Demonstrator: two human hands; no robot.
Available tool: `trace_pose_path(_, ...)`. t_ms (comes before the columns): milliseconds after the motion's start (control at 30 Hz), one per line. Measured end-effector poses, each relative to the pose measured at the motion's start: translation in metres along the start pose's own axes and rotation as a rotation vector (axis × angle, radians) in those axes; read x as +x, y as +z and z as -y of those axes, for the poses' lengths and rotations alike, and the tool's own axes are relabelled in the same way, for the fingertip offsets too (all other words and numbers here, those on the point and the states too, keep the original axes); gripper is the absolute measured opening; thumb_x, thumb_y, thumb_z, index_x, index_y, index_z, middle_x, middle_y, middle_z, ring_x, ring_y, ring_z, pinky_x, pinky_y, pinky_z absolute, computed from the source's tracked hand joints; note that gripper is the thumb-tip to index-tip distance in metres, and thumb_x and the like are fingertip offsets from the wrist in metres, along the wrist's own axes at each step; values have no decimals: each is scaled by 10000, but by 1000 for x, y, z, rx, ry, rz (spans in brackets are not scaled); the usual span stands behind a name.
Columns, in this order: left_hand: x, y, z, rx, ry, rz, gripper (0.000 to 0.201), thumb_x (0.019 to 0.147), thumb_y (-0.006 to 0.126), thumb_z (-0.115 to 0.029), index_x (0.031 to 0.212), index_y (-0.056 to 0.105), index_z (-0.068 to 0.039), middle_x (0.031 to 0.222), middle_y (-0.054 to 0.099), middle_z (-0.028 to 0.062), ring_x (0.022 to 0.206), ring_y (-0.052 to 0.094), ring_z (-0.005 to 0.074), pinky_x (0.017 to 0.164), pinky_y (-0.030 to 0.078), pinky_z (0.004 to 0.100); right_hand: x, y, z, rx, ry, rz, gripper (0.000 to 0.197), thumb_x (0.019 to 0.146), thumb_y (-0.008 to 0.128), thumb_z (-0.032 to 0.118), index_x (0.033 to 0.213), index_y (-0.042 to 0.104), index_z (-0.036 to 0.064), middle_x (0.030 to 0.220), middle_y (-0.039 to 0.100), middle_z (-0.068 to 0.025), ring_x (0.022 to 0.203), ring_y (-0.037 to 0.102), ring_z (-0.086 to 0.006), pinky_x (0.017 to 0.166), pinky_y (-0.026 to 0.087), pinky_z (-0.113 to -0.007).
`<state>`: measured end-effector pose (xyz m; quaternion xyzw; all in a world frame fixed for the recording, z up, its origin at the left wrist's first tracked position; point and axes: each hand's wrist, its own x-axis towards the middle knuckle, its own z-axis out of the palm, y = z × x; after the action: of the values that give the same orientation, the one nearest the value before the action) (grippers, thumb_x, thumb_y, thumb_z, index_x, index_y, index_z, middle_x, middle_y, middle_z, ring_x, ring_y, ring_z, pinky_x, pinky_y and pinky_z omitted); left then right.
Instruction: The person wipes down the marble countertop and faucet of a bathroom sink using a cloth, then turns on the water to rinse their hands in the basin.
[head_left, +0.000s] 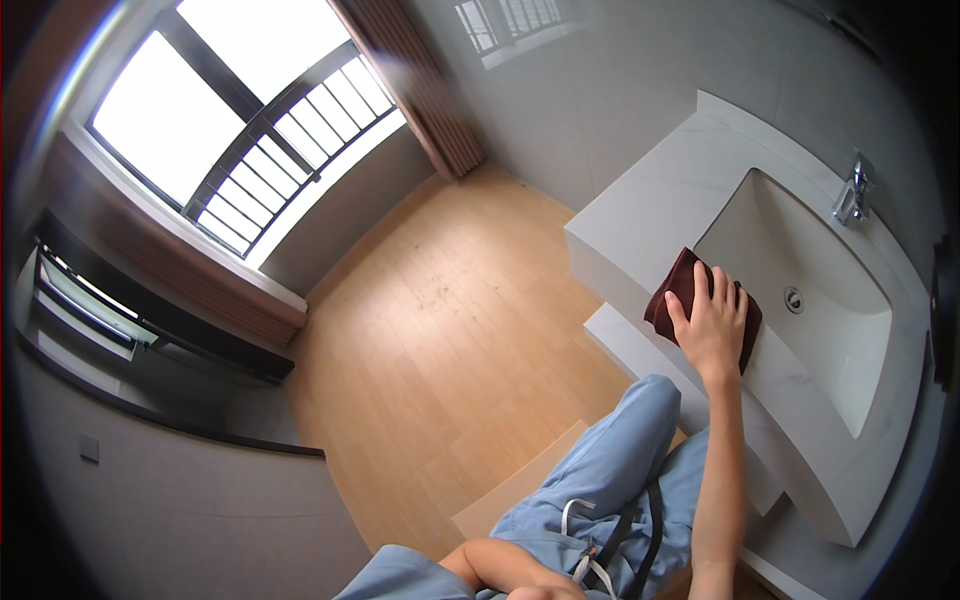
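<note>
Here's the dark red cloth [682, 283], right of centre, lying bunched on the pale table's [640, 210] front strip, beside the basin [855, 340]. On top sits the right hand [714, 320], fingers spread and slightly bent, apparently to press the cloth flat rather than grip it; the forearm [722, 470] reaches up nearly straight from the lower edge. The left hand [545, 592], mostly cut off at bottom centre: can't tell its grip. Upper right, a chrome tap [853, 195].

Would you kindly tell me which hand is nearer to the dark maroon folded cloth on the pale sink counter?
Right: the right hand lies palm-down on the cloth. The left arm is bent at the picture's lower edge, well away from it.
</note>
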<state>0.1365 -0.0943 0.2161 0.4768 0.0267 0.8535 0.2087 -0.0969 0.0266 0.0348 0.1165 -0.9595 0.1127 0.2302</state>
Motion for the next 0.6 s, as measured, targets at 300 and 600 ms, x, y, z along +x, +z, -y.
trace_pose_path(300,-2,-2,1,-50,-1,4,304,948,543,23,1226,595,134,679,631,90,453,565,165,403,423,289,-1,0,-3,-3,-17,-43,611,950,597,476,1360,539,27,1302,563,-199,1262,515,-361,1121,345,-537)
trace_pose_path(600,-17,-13,17,199,186,-91,207,964,553,-8,1097,705,39,682,599,73,455,555,159,391,395,290,0,5,5,34,-58,-136,605,909,642,488,1309,578,39,1234,594,-176,1203,544,-344,1065,385,-519)
